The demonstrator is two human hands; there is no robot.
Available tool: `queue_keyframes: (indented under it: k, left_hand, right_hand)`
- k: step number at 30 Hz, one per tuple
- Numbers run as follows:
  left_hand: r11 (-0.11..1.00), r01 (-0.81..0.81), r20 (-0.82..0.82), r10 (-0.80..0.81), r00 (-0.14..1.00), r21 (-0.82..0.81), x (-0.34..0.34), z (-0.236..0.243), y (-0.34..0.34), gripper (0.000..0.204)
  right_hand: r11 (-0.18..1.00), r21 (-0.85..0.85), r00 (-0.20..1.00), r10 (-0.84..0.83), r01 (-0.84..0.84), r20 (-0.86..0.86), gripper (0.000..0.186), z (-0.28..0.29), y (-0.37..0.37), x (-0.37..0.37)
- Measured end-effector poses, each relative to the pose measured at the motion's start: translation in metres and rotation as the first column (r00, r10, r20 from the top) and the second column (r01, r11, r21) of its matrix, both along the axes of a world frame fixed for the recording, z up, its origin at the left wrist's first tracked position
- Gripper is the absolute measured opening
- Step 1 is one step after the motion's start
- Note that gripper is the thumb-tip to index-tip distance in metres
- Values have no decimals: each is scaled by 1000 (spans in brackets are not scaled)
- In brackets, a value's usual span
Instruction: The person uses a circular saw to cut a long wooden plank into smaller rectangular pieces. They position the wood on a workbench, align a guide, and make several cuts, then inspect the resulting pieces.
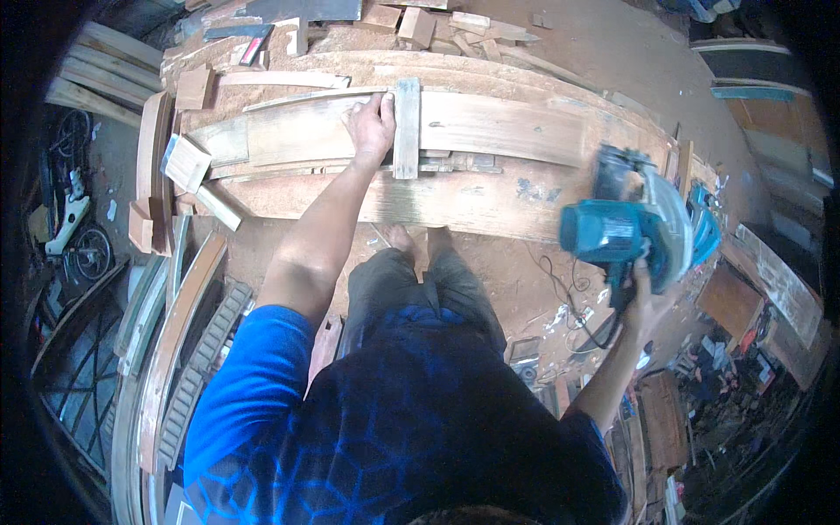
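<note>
Across a pale wooden board [503, 129] lies a short greyish wooden batten [407, 131]. My left hand [374, 129] is closed at the batten's left side, near its far end; the fingertips are partly hidden. A thin wood strip [302, 98] runs along the board's far edge up to this hand. Off to the right, my right hand [645, 293] grips the handle of a teal circular saw [604, 232]. The saw is held up in the air, past the board's right end, and looks slightly blurred. Its dark cord [573, 311] hangs below.
The board rests on a sawdust-covered wooden bench [464, 206]. Wood offcuts [416, 28] lie at its far side, and a wood block [186, 164] at its left. Curved timbers [188, 337] stand at lower left. Debris [726, 376] covers the right-hand floor.
</note>
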State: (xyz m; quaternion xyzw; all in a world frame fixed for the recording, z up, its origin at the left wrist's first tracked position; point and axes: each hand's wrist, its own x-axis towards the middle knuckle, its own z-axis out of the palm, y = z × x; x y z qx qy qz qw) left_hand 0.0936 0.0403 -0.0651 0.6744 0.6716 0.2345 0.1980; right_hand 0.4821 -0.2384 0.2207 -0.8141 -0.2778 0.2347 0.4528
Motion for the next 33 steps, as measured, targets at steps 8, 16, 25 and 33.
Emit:
queue_keyframes:
  k: [8,16,25,33]
  left_hand:
    - [1000,-11,-35,12,999,12,-1,0,0,42]
    - [999,-26,3,26,1000,44,2,-4,-1,41]
    - [999,-39,29,38,999,31,1,-7,-1,39]
    - [996,-53,-14,54,998,69,2,-11,-1,38]
  right_hand:
    - [966,251,768,120,55,-629,41,-45,25,-141]
    - [970,242,539,185,36,-822,36,-112,21,-185]
    - [977,212,498,170,28,-850,28,-111,38,-173]
    - [981,194,535,175,-20,-826,31,-103,50,-174]
